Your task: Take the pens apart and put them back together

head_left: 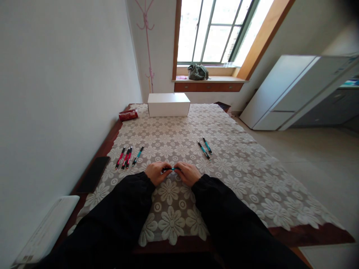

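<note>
Two hands meet in the middle of the table (280, 209), low down and close to the person. The left hand (156, 173) and the right hand (187, 173) both pinch one teal pen (171, 169). Each hand has its fingers closed on one end. The pen lies sideways between them, just above the lace cloth (179, 145) with big white flowers. Black sleeves cover both arms.

To the left of the hands lies a row of pens. Three red pens (123, 157) lie close together, and one more teal pen beside them (137, 155) lies just to their right. To the right and a bit farther back, two teal pens (205, 147) lie side by side. None of these touch the hands, and nothing lies between the hands and them.

At the far end of the table stands a white box (168, 104). A red packet (128, 114) lies near its left side. A dark flat thing (93, 174) lies on the left edge of the table, by the wall. Behind the table, a green bag (198, 72) sits on the window sill. A pink coat stand (147, 41) is in the corner. A white fridge (283, 93) stands well off to the right.
</note>
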A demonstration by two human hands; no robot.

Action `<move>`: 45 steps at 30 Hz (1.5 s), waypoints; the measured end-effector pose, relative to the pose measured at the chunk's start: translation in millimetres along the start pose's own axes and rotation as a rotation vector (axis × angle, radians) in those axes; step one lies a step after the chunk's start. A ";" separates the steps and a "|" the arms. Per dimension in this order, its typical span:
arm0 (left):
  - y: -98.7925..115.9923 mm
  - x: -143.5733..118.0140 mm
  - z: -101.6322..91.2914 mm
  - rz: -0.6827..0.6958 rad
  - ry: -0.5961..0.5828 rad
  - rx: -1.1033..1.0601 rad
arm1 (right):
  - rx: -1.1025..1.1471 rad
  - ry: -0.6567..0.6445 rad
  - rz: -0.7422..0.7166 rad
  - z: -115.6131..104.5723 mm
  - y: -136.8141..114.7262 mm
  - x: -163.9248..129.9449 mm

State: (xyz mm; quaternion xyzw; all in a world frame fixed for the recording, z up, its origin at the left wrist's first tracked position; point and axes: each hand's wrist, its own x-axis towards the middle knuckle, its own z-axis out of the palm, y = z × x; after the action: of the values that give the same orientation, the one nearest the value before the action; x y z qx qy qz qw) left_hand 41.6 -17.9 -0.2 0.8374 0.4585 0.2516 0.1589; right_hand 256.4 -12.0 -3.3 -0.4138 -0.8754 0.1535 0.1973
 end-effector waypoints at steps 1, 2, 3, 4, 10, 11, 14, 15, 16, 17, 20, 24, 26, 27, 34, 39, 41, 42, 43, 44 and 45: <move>0.0 0.1 0.0 -0.001 0.002 0.000 | -0.005 0.001 -0.003 -0.7 -0.6 0.0; 0.0 0.2 0.0 -0.004 0.005 0.002 | -0.009 0.000 -0.002 -1.4 -1.2 0.1; -0.1 0.3 0.0 -0.007 0.008 0.006 | -0.011 0.001 0.001 -2.0 -1.6 0.1; -0.2 0.4 0.1 -0.010 0.010 0.010 | -0.012 0.002 0.005 -2.4 -1.9 0.1; -2.7 0.8 1.4 -0.021 -0.011 0.027 | 0.021 0.004 0.017 -0.1 0.2 -0.5; -3.4 0.9 1.8 -0.025 -0.014 0.027 | 0.031 0.010 0.024 0.8 0.9 -0.7; -5.0 1.3 2.8 -0.039 -0.017 0.024 | 0.040 0.014 0.041 3.2 2.6 -0.8; -5.3 1.5 2.9 -0.045 -0.017 0.027 | 0.038 0.013 0.042 3.7 3.0 -0.8; -5.3 1.7 2.8 -0.049 -0.017 0.033 | 0.035 0.012 0.040 4.0 3.3 -0.7; -5.2 2.0 2.6 -0.050 -0.017 0.039 | 0.034 0.012 0.038 4.1 3.4 -0.6; -4.2 2.7 1.6 -0.040 -0.017 0.042 | 0.035 0.019 0.032 3.5 3.2 -0.5; -2.8 3.1 1.0 -0.051 -0.010 0.021 | 0.030 0.021 0.033 2.0 2.2 -0.7; -2.7 3.1 1.1 -0.048 -0.009 0.014 | 0.030 0.027 0.031 1.4 1.8 -0.9; -2.8 3.0 1.1 -0.042 -0.009 0.011 | 0.031 0.029 0.028 1.1 1.6 -0.9; -3.8 1.8 1.8 -0.017 0.008 -0.007 | 0.026 0.001 0.029 1.1 1.4 -0.8; -4.0 1.3 2.1 -0.005 0.009 -0.006 | -0.004 -0.011 -0.001 1.0 1.1 -0.8; -3.9 1.2 1.9 0.004 0.007 -0.008 | -0.009 -0.003 -0.019 0.7 1.0 -0.7; -3.8 1.1 1.8 0.008 0.006 -0.007 | -0.011 0.002 -0.023 0.6 1.1 -0.7; -3.8 1.1 1.7 0.010 0.005 -0.005 | -0.012 0.006 -0.024 0.7 1.3 -0.5; -3.8 1.0 1.7 0.012 0.004 -0.002 | -0.013 0.007 -0.024 0.9 1.6 -0.4; -3.8 1.0 1.7 0.014 0.005 0.001 | -0.014 0.005 -0.022 1.3 2.0 -0.2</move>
State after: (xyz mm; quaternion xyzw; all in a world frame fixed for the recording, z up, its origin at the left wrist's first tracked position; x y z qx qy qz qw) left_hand 40.3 -15.1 -3.2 0.8400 0.4532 0.2545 0.1557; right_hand 257.1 -11.1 -5.4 -0.4058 -0.8805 0.1442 0.1983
